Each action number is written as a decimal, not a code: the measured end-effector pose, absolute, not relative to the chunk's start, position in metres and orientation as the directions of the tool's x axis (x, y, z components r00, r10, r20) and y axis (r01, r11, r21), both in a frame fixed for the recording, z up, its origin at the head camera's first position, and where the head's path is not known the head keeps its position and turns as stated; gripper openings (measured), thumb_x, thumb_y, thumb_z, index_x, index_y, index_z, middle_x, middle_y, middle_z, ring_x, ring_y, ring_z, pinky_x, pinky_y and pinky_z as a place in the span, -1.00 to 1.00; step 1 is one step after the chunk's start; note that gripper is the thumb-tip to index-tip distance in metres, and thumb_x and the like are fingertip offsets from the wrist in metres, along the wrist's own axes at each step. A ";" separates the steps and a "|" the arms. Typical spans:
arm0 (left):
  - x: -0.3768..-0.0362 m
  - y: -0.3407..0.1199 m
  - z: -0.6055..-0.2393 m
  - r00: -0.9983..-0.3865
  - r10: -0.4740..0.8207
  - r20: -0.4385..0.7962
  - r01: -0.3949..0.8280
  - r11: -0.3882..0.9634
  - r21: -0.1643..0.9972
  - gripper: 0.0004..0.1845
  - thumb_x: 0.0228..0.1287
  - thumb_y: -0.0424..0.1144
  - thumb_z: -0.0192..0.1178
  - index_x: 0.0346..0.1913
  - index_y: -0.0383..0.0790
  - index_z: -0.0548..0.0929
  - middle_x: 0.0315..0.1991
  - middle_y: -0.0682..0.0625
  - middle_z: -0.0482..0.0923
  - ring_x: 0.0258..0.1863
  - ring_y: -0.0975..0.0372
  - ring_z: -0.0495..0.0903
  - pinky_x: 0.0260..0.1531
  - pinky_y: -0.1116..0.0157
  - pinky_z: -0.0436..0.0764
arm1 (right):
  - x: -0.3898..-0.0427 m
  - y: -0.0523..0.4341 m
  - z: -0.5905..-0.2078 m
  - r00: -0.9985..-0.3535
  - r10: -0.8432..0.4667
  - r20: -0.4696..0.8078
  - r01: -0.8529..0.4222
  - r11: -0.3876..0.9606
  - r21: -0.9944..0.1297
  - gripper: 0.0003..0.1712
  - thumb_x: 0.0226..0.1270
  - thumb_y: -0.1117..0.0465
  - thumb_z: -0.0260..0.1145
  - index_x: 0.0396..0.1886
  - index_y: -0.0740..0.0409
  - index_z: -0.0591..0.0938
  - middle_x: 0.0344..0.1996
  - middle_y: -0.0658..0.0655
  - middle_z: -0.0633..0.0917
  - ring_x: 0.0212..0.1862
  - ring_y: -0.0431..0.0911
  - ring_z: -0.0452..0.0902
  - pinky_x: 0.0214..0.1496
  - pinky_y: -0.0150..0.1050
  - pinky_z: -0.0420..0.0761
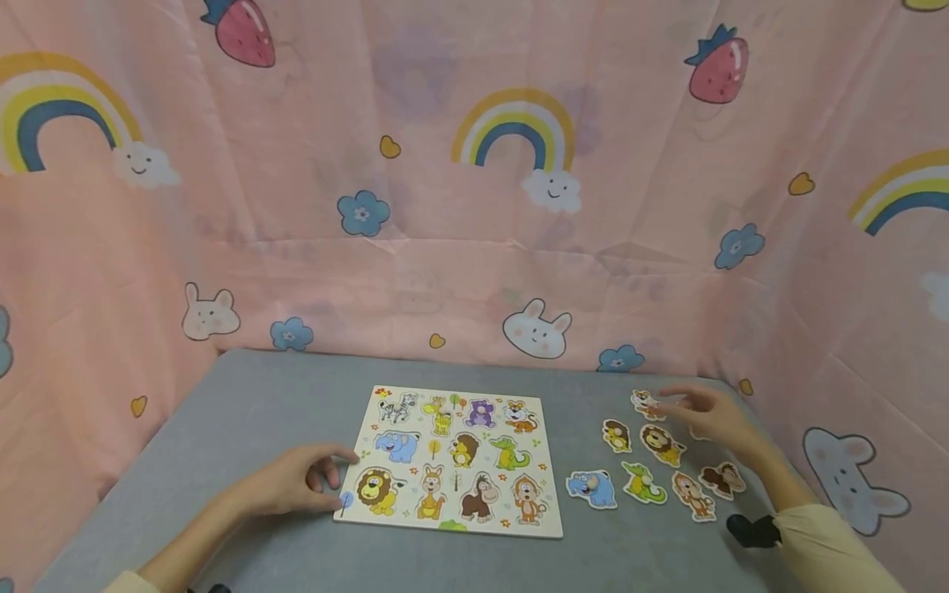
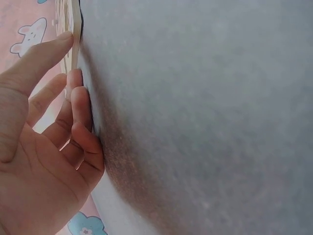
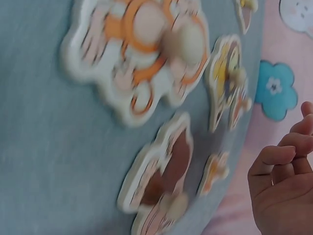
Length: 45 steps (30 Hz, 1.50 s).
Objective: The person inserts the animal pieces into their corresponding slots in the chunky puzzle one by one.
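The right hand (image 1: 715, 418) hovers with relaxed, empty fingers just right of the tiger piece (image 1: 647, 403), right of the puzzle board (image 1: 452, 459), whose left edge the left hand (image 1: 292, 482) touches with loosely spread fingers.

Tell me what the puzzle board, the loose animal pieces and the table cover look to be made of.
Puzzle board: likely wood, pale bare edge, printed face.
Loose animal pieces: likely wood too, thick pale rims, printed tops, small knobs.
Table cover: grey matte cloth or felt, fine-grained surface.
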<state>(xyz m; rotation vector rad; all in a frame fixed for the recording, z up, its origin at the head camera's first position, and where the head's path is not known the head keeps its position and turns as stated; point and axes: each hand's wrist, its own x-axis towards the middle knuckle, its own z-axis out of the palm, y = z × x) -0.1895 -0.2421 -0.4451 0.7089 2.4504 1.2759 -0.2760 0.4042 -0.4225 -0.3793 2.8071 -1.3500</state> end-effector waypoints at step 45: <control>-0.189 -0.241 -0.443 -0.836 0.548 -0.043 0.290 0.507 0.812 -0.42 0.11 -0.30 0.53 0.20 -0.31 0.57 -0.34 -0.01 0.51 -0.47 0.27 0.45 -0.43 0.35 0.46 | -0.319 0.418 -0.435 -0.958 -0.268 -0.101 -0.111 0.674 -0.730 -0.20 0.24 0.05 0.55 0.37 0.32 0.46 -0.35 0.22 0.50 -0.73 -0.20 0.10 -0.69 -0.24 0.30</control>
